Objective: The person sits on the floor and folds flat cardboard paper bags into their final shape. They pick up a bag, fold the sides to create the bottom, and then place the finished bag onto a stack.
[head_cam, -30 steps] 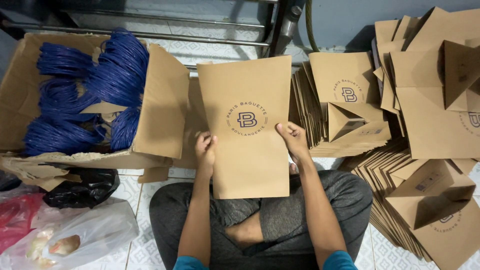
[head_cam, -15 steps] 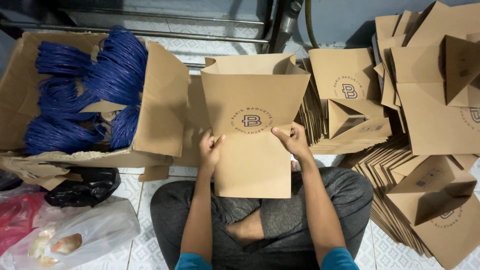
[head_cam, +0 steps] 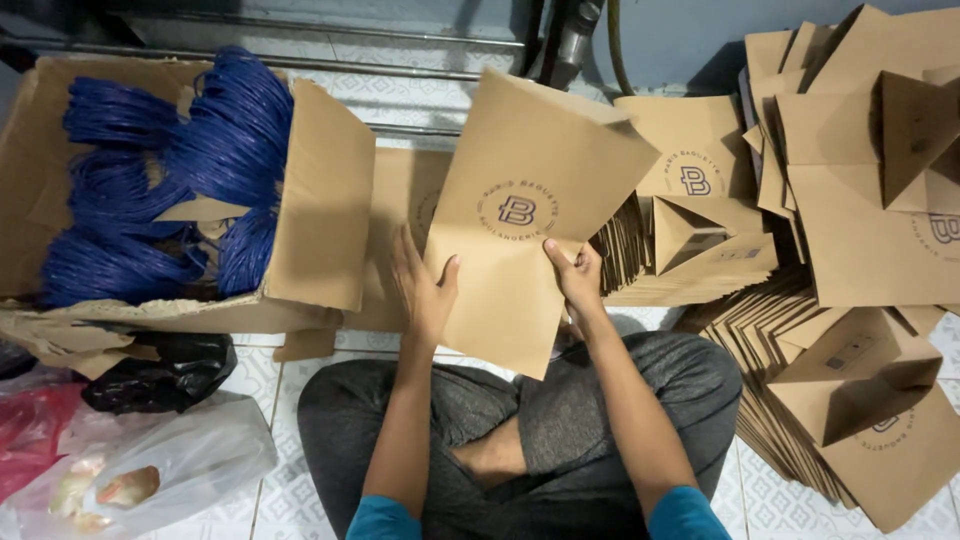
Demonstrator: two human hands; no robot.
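Even, fairly bright light falls from above; soft shadows lie under the tilted paper bag (head_cam: 530, 215) and inside the cardboard box (head_cam: 320, 215). Focus is sharp, no glare; edges bend slightly outward.

sleeves: short teal-blue tee, only the cuffs show at the bottom edge | forearms: bare | left hand (head_cam: 425, 290) and right hand (head_cam: 578, 280): no gloves, no rings or watch | legs: dark grey trousers (head_cam: 640, 400), kinda creased
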